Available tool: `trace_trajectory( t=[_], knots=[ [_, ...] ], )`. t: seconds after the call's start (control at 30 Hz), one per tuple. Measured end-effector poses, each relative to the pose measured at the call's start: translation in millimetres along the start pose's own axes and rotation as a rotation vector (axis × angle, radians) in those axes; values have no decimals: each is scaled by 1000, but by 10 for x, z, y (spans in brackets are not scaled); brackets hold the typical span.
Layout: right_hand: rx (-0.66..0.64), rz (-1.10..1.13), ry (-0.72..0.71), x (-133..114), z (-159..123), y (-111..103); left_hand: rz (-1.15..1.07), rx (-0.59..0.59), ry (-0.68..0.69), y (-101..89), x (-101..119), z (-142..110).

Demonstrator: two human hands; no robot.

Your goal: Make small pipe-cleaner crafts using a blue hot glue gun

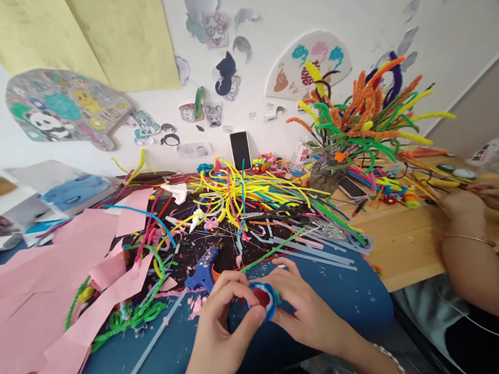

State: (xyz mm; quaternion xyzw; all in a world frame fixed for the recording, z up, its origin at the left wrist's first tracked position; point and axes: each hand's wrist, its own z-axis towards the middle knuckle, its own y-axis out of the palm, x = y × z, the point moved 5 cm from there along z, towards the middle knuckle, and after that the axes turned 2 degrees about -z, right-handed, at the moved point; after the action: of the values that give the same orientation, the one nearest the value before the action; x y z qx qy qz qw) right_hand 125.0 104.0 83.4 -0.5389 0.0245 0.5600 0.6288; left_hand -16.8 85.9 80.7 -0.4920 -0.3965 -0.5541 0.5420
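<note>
Both my hands hold a small round craft piece (267,302) with a blue fuzzy pipe-cleaner rim and a reddish inside. My left hand (225,321) pinches its near left edge between thumb and finger. Around its right side curl the fingers of my right hand (302,304); some of them are hidden behind it. Just beyond my left hand lies a blue hot glue gun (203,271) with an orange trigger. A long translucent glue stick (152,344) runs from its rear toward the near edge. One straight green pipe cleaner (275,248) lies beyond my hands.
Pink paper sheets (21,308) and looped green pipe cleaners (134,323) cover the left side. Yellow pipe cleaners (250,192), loose glue sticks (315,254) and a phone (240,150) are ahead. A pipe-cleaner bouquet (365,114) stands back right. Another person's arm (468,244) is at right.
</note>
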Motion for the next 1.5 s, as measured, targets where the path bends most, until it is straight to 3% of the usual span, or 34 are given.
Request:
trace_trajectory(
  t=[0.3, 0.6, 0.73, 0.87, 1.0, 1.1, 1.2, 1.27, 1.4, 1.5],
  knots=[
    [-20, -221, -49, -47, -4, 68, -220, 54, -99, -51, -335, -104],
    [-85, -329, -50, -21, -42, 185, -503, 210, -259, 27, -518, -192],
    [-137, -362, -59, -32, -58, 260, -598, 231, -301, 39, -624, -234],
    [-109, -405, -109, -89, -71, 283, -669, 239, -324, 38, -655, -275],
    [-112, -301, -86, -103, -85, 268, -641, 254, -203, 52, -605, -353],
    [-118, -166, -53, -55, -78, 249, -390, 331, -89, 6, -611, -407],
    [-123, -125, 7, 46, -77, 226, -197, 265, -4, 0, -655, -387],
    [-118, -124, 63, 117, -102, 188, -203, 250, 42, -14, -698, -369],
    [-65, -143, 175, 200, -213, 50, -250, 385, 132, -63, -748, -375],
    [-3, -146, 174, 200, -274, -35, -174, 431, 205, -36, -718, -371]
  ],
)
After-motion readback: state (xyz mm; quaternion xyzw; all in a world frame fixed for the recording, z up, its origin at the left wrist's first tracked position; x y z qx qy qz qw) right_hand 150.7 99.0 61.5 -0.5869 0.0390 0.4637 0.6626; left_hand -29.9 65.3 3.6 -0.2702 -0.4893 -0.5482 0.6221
